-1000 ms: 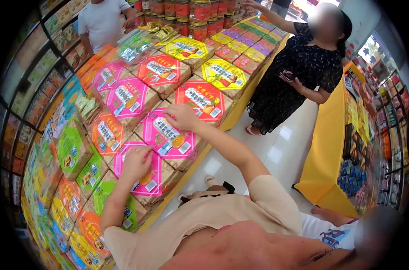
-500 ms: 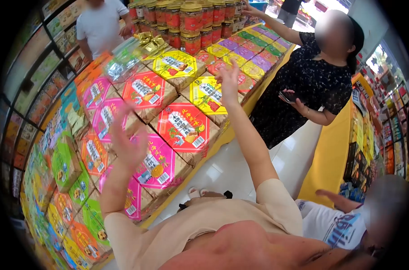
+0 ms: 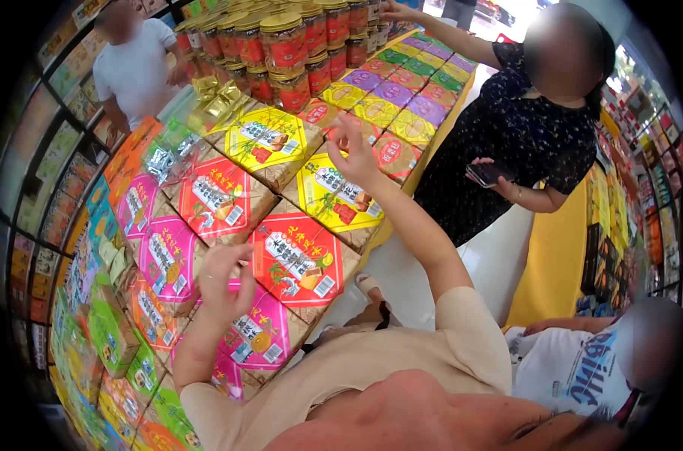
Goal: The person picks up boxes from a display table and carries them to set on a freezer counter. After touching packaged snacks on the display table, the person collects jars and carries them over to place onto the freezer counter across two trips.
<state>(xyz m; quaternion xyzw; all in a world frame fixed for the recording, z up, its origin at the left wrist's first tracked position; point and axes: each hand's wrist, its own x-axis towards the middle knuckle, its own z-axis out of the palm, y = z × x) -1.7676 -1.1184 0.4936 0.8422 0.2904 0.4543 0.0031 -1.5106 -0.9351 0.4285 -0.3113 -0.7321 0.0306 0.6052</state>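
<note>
My left hand (image 3: 227,282) hovers over the pink box (image 3: 259,323) and beside the red box (image 3: 300,259), its fingers loosely bent and apart, holding nothing. Farther out, my right hand (image 3: 353,150) is raised above the yellow box (image 3: 340,199), with fingers spread and nothing in them. Whether either hand touches a box I cannot tell. These boxes have bright labels on brown packaging and lie in close rows. A second yellow box (image 3: 265,139) and another red box (image 3: 215,192) lie behind them.
Stacked jars (image 3: 285,56) with gold lids stand at the back. A person in a dark dress (image 3: 499,143) holds a phone (image 3: 488,173) at the right. Others are a person in a white T-shirt (image 3: 135,71) and one in a printed white shirt (image 3: 582,368). Full shelves (image 3: 37,188) line the left.
My left hand has moved right and down, and my right hand left and slightly down. The view has shifted, so the boxes and jars sit farther left.
</note>
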